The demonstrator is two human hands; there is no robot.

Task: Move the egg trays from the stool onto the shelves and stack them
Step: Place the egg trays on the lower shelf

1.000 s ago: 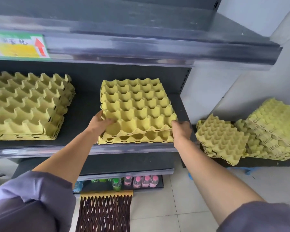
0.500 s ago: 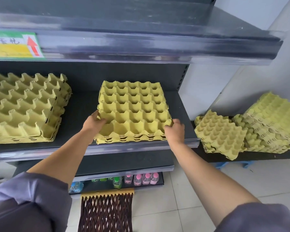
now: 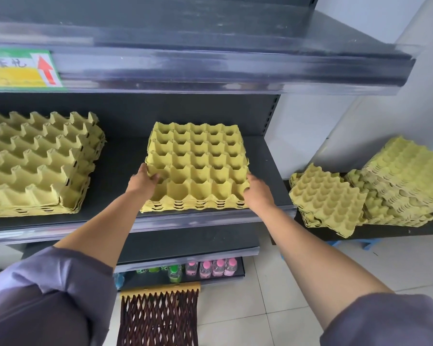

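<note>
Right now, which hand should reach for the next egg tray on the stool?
Right. The right hand sits at the middle stack's right corner, nearest the loose trays right of the shelf; the left hand is on the far side.

A strip of bare shelf [image 3: 118,166] is lying open left of the centre tray stack [image 3: 198,158], with the left tray stack [image 3: 35,161] bounding it. The upper shelf [image 3: 210,68] is overhanging the centre stack, limiting headroom.

Between our hands we see yellow-green egg trays [image 3: 198,166] with a honeycomb cell pattern on a dark grey shelf [image 3: 120,166]; below them, a brown lattice mat [image 3: 158,318]; our sleeves [image 3: 53,295] are purple-grey.
</note>
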